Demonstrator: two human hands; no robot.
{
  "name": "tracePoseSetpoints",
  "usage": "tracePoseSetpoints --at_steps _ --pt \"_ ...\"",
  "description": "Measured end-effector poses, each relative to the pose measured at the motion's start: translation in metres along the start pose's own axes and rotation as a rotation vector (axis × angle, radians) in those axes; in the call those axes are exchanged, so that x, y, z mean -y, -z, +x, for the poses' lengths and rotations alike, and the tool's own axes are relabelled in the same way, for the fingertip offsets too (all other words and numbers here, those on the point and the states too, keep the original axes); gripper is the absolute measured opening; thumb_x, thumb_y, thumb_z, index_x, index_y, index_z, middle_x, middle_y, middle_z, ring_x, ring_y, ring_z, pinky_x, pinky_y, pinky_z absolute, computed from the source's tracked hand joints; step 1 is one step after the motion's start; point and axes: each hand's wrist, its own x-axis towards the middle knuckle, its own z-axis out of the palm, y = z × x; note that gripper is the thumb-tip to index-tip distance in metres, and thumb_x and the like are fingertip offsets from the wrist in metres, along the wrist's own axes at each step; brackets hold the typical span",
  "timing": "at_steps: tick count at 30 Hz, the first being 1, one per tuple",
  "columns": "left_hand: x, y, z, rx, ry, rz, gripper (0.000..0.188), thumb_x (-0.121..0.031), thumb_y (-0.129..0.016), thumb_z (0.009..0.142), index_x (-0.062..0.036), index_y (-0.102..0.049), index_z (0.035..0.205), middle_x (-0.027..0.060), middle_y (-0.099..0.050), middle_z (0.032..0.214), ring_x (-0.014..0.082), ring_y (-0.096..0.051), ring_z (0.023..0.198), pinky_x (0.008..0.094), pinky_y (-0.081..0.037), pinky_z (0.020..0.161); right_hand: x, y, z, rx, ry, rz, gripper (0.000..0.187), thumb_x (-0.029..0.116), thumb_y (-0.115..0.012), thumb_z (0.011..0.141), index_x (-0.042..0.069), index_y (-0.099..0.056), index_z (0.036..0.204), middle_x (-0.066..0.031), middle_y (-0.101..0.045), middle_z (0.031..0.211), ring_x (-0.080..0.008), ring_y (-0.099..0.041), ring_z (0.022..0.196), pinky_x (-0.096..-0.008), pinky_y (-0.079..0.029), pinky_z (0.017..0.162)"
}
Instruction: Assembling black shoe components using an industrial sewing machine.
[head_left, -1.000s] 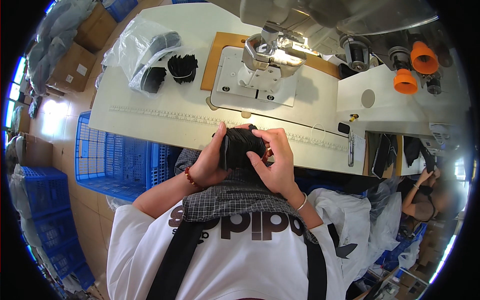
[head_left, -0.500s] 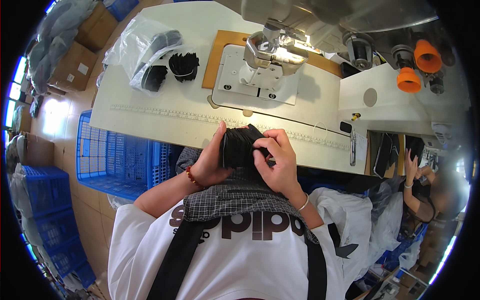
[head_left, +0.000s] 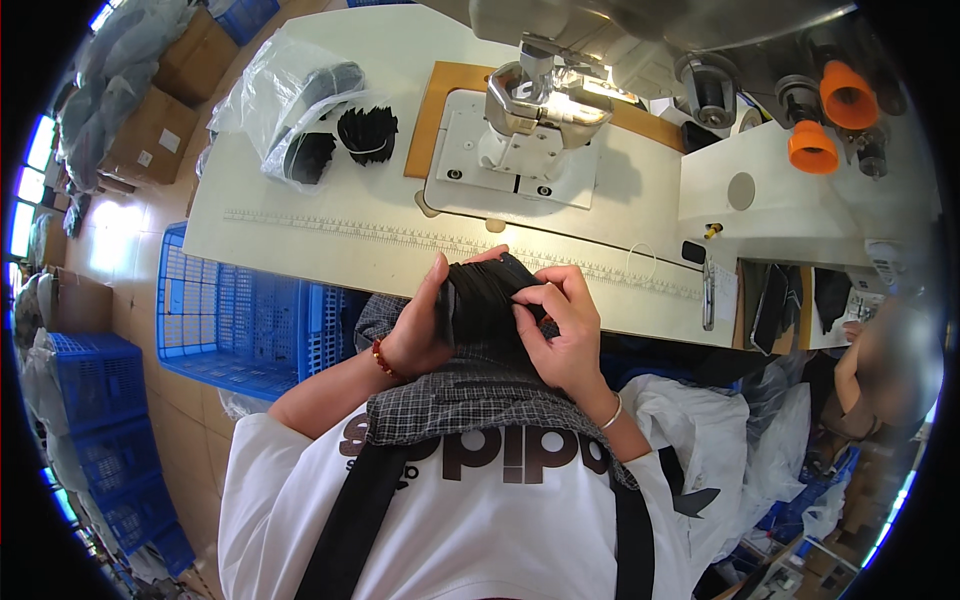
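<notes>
Just off the near edge of the sewing table, a stack of black fabric pieces (head_left: 482, 300) is held between my hands. My left hand (head_left: 420, 325) wraps round its left side, thumb up along the edge. On the right, the thumb and fingers of my right hand (head_left: 562, 325) pinch the stack's right edge. The sewing machine's clamp head (head_left: 545, 105) stands over a white plate beyond my hands. Back left on the table lies a banded bundle of black pieces (head_left: 368, 136), beside a clear plastic bag (head_left: 275, 100) with more dark pieces.
A blue plastic basket (head_left: 230, 375) stands below the table's left edge. A printed ruler scale (head_left: 330, 227) runs along the table front. Orange cones (head_left: 812, 153) hang at upper right. White cloth (head_left: 690, 420) lies to my right, and a co-worker (head_left: 880, 370) sits beyond.
The stack in my hands has tilted slightly, and my right hand has shifted a little to the right. At far right, the co-worker's raised hands have moved down.
</notes>
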Motion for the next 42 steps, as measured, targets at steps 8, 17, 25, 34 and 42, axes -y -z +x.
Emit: tracePoseSetpoints --at_steps 8,17,25,34,42 --pt "0.008 -0.003 -0.003 0.040 -0.053 0.146 0.078 -0.065 -0.028 0.101 -0.0112 -0.025 0.157 0.0119 -0.045 0.149 0.0230 -0.049 0.134 0.0400 -0.037 0.113 0.000 -0.003 -0.005 -0.057 0.025 -0.045 0.019 0.006 -0.076 0.075 0.008 -0.063 0.087 -0.0089 -0.056 0.104 -0.0232 -0.061 0.070 -0.0334 -0.049 0.058" --pt "0.011 0.005 -0.010 0.077 0.051 -0.006 0.073 -0.059 -0.029 0.104 -0.0085 -0.027 0.156 0.0099 -0.046 0.148 0.0203 -0.048 0.133 0.0380 -0.036 0.114 0.001 -0.007 -0.014 0.023 -0.002 -0.106 0.019 0.011 -0.076 0.077 0.010 -0.062 0.090 -0.0069 -0.055 0.104 -0.0250 -0.063 0.071 -0.0350 -0.050 0.056" --pt "0.012 0.004 -0.011 0.087 0.067 0.061 0.074 -0.058 -0.029 0.104 -0.0063 -0.025 0.156 0.0100 -0.045 0.149 0.0210 -0.047 0.134 0.0376 -0.034 0.115 -0.001 -0.007 -0.017 0.026 -0.023 -0.123 0.018 0.010 -0.076 0.077 0.009 -0.060 0.087 -0.0064 -0.052 0.098 -0.0244 -0.060 0.067 -0.0353 -0.049 0.055" --pt "0.008 -0.004 -0.012 0.039 0.005 0.212 0.076 -0.062 -0.028 0.102 -0.0125 -0.020 0.159 0.0119 -0.046 0.147 0.0235 -0.049 0.132 0.0409 -0.037 0.113 -0.001 -0.009 -0.018 0.034 -0.064 -0.109 0.020 0.008 -0.074 0.078 0.009 -0.060 0.093 -0.0062 -0.052 0.097 -0.0238 -0.060 0.067 -0.0349 -0.048 0.054" --pt "0.011 0.003 -0.006 -0.061 0.046 0.113 0.068 -0.056 -0.024 0.106 -0.0072 -0.036 0.151 0.0098 -0.057 0.134 0.0185 -0.057 0.120 0.0356 -0.044 0.106 -0.002 -0.012 -0.014 0.054 -0.010 -0.064 0.023 0.009 -0.073 0.080 0.009 -0.062 0.100 -0.0065 -0.053 0.098 -0.0225 -0.060 0.070 -0.0328 -0.049 0.056"
